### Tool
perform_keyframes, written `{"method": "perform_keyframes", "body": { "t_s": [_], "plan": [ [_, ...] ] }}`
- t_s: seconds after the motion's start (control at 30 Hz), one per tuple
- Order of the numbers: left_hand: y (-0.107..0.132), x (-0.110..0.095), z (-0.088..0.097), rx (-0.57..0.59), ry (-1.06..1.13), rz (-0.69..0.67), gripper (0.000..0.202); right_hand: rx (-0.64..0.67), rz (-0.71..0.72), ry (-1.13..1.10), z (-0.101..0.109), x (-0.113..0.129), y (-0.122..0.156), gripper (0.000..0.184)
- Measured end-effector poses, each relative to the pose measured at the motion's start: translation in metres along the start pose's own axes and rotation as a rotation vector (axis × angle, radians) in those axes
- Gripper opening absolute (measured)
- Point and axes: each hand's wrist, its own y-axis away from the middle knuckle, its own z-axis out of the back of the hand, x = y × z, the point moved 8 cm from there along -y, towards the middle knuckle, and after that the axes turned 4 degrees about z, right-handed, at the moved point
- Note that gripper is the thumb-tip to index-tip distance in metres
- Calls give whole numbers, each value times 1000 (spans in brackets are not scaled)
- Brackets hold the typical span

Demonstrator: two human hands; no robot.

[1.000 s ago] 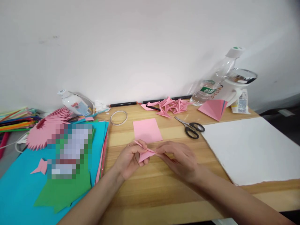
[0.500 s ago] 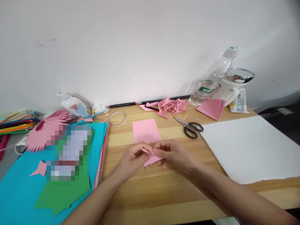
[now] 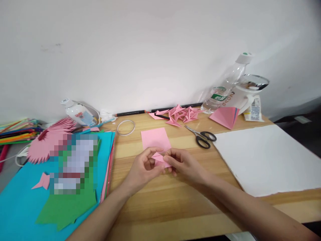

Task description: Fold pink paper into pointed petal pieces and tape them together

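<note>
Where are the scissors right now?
In the head view, the scissors lie right of centre on the wooden table, beyond the right hand, between the square pink sheet and the white board, handles nearest the board.

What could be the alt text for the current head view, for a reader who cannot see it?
A person's left hand and right hand hold a small folded pink paper over a wooden table. Beyond them lie a pink square sheet and, to its right, scissors; folded pink pieces sit farther back. Blue paper lies at left, a white panel at right.
</note>
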Motion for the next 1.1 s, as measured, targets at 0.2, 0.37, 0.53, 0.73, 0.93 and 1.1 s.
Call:
{"method": "perform_keyframes", "body": {
  "t_s": [0.2,0.37,0.53,0.73,0.93,1.1],
  "plan": [
    [-1,0,9,-104,-103,-4,17,-94,82,180,2,9,2,30],
    [-1,2,10,-104,-99,-11,18,-58,64,128,-2,8,1,29],
    [0,-4,18,-194,-154,-93,16,-38,54,76,-3,6,-1,28],
    [1,-3,19,-210,-217,-80,15,-60,36,225,3,1,0,22],
    [2,-6,18,-197,-185,-82,17,-160,121,386,8,12,4,22],
    [0,0,23,-237,-183,-54,16,-129,80,225,5,5,1,22]
  ]
}}
